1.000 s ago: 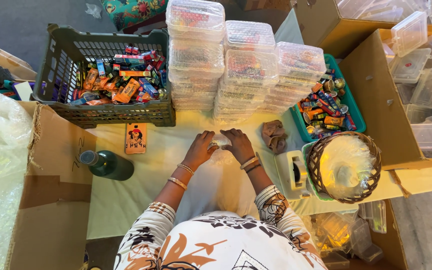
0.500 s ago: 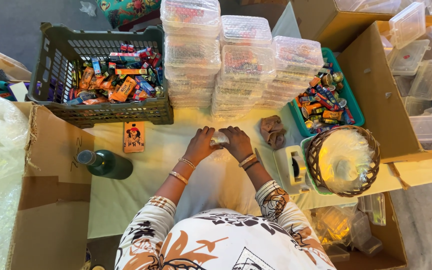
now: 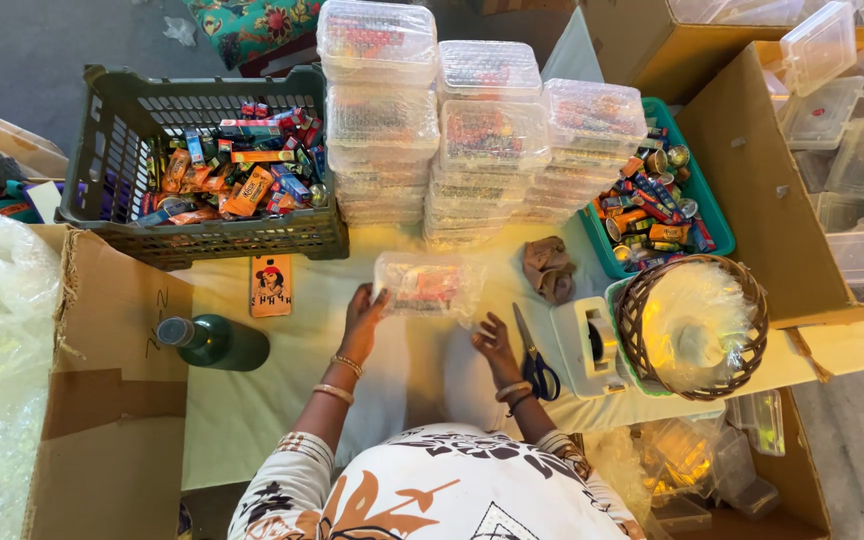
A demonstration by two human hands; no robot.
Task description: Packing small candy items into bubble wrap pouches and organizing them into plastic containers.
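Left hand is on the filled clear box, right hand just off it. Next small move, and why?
Probably bring the right hand onto the clear plastic box: only the left hand grips it, at its left end, and the right end has nothing holding it above the table cloth.

Box (image 3: 430, 285) contents: blurred behind clear plastic, kinds untellable.
Left hand (image 3: 363, 322): fingertips hidden behind box.
Scissors (image 3: 532, 358): handles partly under right wrist.
Cardboard carton (image 3: 102, 400): cut off at bottom edge.
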